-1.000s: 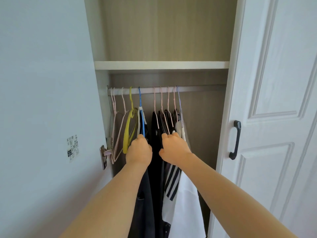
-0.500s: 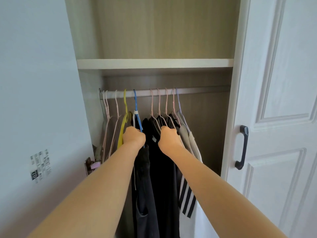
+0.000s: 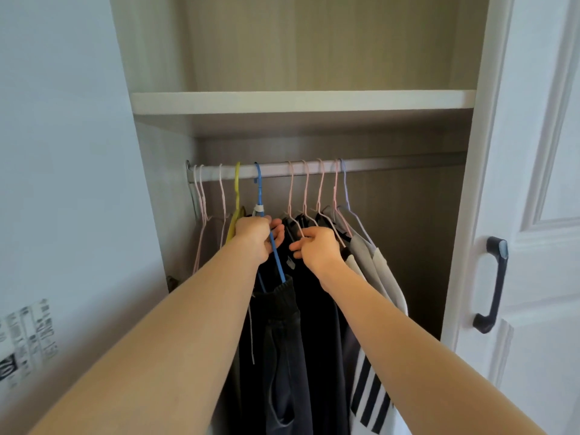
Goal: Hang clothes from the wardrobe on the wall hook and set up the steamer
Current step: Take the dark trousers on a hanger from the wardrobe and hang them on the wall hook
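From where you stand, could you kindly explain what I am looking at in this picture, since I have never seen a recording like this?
There is no machine here. A person wears a camera on the head, so the picture looks forward and down along both bare arms into an open wardrobe.

Under a shelf runs a rail with hangers: pale pink ones, a yellow hanger, and a blue hanger carrying a dark garment.

The left hand grips the blue hanger by its arm. The right hand has its fingers curled among the pink hangers that carry the dark clothes; exactly what it pinches is hard to tell. Further right hang grey and white clothes and a striped garment. The white door at right has a dark handle.
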{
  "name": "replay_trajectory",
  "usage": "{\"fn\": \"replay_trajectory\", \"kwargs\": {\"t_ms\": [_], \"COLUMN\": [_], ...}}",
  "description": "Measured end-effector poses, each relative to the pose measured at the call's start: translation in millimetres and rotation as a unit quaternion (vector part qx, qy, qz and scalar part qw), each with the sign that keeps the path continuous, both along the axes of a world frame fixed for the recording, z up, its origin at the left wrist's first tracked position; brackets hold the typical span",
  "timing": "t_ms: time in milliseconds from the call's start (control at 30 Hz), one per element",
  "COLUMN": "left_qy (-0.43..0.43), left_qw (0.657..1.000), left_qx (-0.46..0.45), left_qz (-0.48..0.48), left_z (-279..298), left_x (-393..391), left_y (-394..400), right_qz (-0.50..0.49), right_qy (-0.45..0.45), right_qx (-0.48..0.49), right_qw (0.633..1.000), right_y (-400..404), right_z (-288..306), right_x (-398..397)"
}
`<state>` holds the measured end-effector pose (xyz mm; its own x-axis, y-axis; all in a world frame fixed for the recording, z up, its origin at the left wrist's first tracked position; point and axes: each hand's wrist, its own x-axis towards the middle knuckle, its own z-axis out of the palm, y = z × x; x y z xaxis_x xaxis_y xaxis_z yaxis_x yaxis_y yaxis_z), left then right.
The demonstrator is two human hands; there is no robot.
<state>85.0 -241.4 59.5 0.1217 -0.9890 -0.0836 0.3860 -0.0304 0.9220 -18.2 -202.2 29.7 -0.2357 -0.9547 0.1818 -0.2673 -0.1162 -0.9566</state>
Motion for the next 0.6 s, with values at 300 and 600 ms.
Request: {"fn": "replay_trajectory", "kwargs": {"t_ms": [300, 600], "left_qy": [0.0, 0.105], "left_qw": [0.999, 0.994], "left_qx": [0.013, -0.028], "left_qz": [-0.043, -0.019], "left_z": [11, 27], "left_x": [5, -5], "left_y": [-1, 7], "right_qz": [0.012, -0.015], "right_qy": [0.009, 0.005], "right_qx": [-0.011, -0.044], "right_qw": [1.0, 0.999], "right_y": [8, 39], "right_z": [22, 45], "right_x": [18, -11]}}
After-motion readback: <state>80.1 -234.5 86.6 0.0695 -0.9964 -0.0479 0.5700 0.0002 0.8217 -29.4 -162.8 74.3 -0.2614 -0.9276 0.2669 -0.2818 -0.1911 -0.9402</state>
